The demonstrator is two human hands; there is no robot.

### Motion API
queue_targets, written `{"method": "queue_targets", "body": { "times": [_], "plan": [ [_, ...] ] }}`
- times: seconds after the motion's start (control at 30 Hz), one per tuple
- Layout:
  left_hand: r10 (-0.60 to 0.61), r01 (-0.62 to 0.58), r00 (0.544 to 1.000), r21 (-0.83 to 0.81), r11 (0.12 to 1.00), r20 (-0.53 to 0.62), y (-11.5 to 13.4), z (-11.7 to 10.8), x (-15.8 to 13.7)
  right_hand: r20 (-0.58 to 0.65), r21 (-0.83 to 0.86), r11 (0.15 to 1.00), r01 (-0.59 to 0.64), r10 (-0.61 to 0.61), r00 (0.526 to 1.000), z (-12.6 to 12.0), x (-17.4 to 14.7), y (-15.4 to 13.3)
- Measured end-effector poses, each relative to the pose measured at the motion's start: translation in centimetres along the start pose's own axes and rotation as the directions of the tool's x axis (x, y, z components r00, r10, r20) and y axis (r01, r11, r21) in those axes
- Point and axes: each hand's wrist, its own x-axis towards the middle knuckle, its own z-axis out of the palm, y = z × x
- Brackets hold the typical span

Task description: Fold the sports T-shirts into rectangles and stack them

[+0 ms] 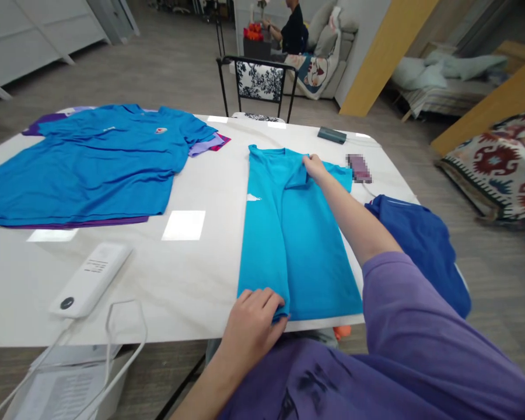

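A turquoise T-shirt (319, 251) lies in front of me on the white table, its left side folded over toward the middle. My left hand (258, 315) is closed on the folded layer at the bottom hem, by the table's near edge. Up near the collar, my right hand (315, 167) pinches the shirt's shoulder, where the cloth is bunched and slightly raised. A short sleeve sticks out to the right beyond that hand. On the left, a blue T-shirt (118, 169) with a small chest badge lies spread over purple and red clothes.
A white power bank-like device (94, 277) with a cable lies at the table's (192, 303) near left. Dark blue clothing (420, 251) hangs over the right edge. Near the far right are a dark case (331, 135) and a blurred-out phone-like object (359, 168). A chair (260, 81) stands beyond; a person (294, 32) sits farther back.
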Motion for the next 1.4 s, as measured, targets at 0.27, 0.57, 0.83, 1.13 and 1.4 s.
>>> {"method": "queue_targets", "body": {
  "times": [0.27,0.57,0.83,1.13,1.4],
  "plan": [
    [0.079,-0.069,0.995,0.133,0.989,-0.065,-3.5,1.2,3.1,-0.065,-0.331,0.929,0.168,-0.200,0.978,1.4,0.3,1.3],
    [0.007,-0.033,0.996,0.288,0.957,0.089,-5.5,1.9,2.6,0.149,-0.187,0.923,0.337,-0.313,0.938,9.9,8.7,-9.4],
    [-0.010,-0.016,0.997,0.323,0.946,0.079,-6.0,1.9,2.6,0.295,-0.062,0.969,0.241,-0.213,0.931,14.0,15.5,-12.2],
    [-0.008,-0.015,0.998,0.354,0.935,0.061,-5.7,1.9,2.7,0.321,-0.101,0.966,0.237,-0.194,0.927,13.2,16.4,-11.9],
    [-0.042,0.005,0.994,0.341,0.940,0.102,-5.4,2.1,2.1,0.324,-0.249,0.927,0.281,-0.194,0.926,13.7,16.6,-12.4]
  ]
}}
